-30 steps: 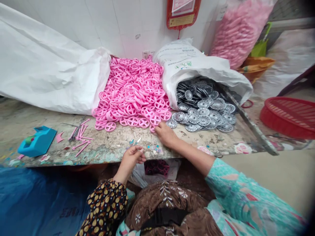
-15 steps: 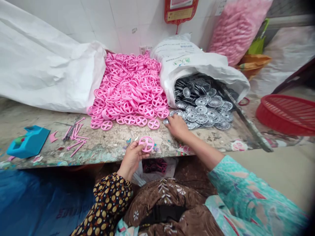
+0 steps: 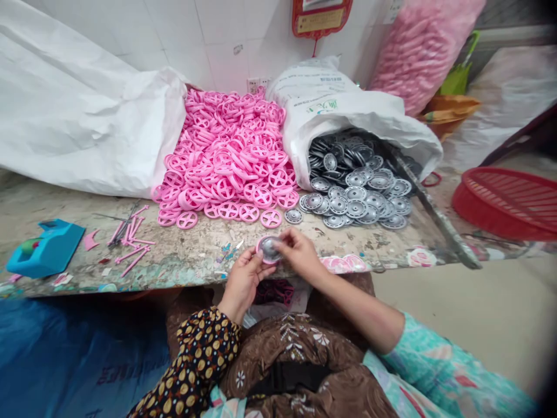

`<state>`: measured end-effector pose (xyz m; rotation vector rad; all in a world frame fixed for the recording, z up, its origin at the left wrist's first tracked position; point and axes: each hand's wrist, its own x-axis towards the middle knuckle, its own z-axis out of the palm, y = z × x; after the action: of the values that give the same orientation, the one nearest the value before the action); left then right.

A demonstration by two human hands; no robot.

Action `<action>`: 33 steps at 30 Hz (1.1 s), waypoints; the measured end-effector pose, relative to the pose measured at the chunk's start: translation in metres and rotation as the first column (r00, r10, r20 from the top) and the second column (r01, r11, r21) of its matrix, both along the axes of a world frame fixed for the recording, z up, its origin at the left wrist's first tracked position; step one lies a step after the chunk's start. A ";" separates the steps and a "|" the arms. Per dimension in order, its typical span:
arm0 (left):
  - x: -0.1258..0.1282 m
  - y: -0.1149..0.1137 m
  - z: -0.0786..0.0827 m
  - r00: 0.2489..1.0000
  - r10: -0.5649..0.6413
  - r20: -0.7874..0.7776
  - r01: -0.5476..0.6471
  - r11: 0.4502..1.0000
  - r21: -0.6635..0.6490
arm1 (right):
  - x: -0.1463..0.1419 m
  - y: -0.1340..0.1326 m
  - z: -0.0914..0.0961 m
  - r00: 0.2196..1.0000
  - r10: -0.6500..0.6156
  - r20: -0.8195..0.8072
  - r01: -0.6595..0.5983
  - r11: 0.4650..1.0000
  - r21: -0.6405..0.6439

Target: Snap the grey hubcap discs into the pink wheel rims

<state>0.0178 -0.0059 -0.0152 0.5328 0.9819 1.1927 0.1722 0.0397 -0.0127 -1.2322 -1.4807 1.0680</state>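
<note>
My left hand [image 3: 243, 278] holds a pink plastic wheel [image 3: 263, 254] at the table's front edge. My right hand [image 3: 300, 252] presses a silver hubcap [image 3: 270, 247] onto that wheel, fingers closed on it. Both hands meet over the edge of the worn table [image 3: 195, 255]. Behind them lies a big heap of pink wheels [image 3: 230, 157] spilling from a white sack [image 3: 82, 128]. To its right, silver hubcaps [image 3: 357, 186] spill from another white sack [image 3: 339, 110].
A blue plastic part [image 3: 46, 248] and loose pink sticks [image 3: 130, 238] lie at the table's left. A red basket [image 3: 509, 200] sits at the right, a metal bar [image 3: 430, 209] slants beside the hubcaps. A bag of pink parts [image 3: 422, 52] stands at the back right.
My right hand picked a silver hubcap from the pile and brought it back to the pink wheel in my left hand. The two hands now meet at the table edge.
</note>
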 end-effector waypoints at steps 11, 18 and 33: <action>-0.007 -0.018 0.007 0.968 -0.016 -0.252 0.049 0.991 0.124 | -0.007 -0.016 0.008 0.938 0.344 -0.034 -0.346 0.930 -0.122; -0.011 -0.019 0.005 0.966 0.011 -0.257 0.007 0.998 0.067 | -0.021 -0.032 -0.004 0.971 0.231 -0.060 -0.236 0.966 -0.102; -0.019 -0.021 0.015 0.993 -0.044 -0.111 0.056 0.992 0.110 | -0.009 -0.037 0.025 0.956 0.286 0.059 -0.287 0.958 0.008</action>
<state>-0.0008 -0.0269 -0.0001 0.7143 0.9917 1.1891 0.1635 0.0026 0.0120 -1.0639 -1.7475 1.2151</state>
